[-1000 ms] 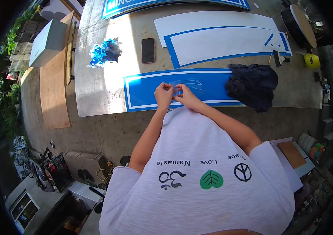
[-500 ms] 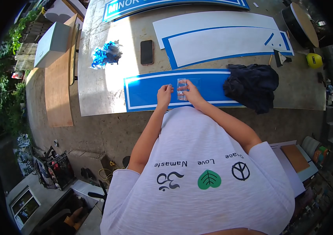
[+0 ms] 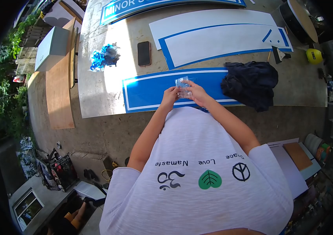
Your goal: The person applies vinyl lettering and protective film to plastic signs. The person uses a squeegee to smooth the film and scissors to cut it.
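Note:
A small crumpled piece of clear plastic film (image 3: 182, 83) is held between my two hands above a blue sign panel (image 3: 146, 92) with a white border. My left hand (image 3: 169, 98) pinches its lower left edge. The fingers of my right hand (image 3: 199, 95) are closed on its right side. Through the film the blue of the panel shows. Just right of my right hand, a bunched dark cloth (image 3: 250, 85) covers the panel's right end. A phone (image 3: 144, 53) lies on the table beyond my left hand.
On the metal table (image 3: 96, 94) are a heap of blue and white scraps (image 3: 104, 57), white sheets with blue edging (image 3: 221, 43), a stack of blue signs (image 3: 166, 8), a black scraper-like tool (image 3: 279, 55) and a yellow round object (image 3: 314, 56). A wooden board (image 3: 59, 98) stands at left.
My left hand has moved right and now meets the plastic film, which only my right hand held before. The view has shifted slightly.

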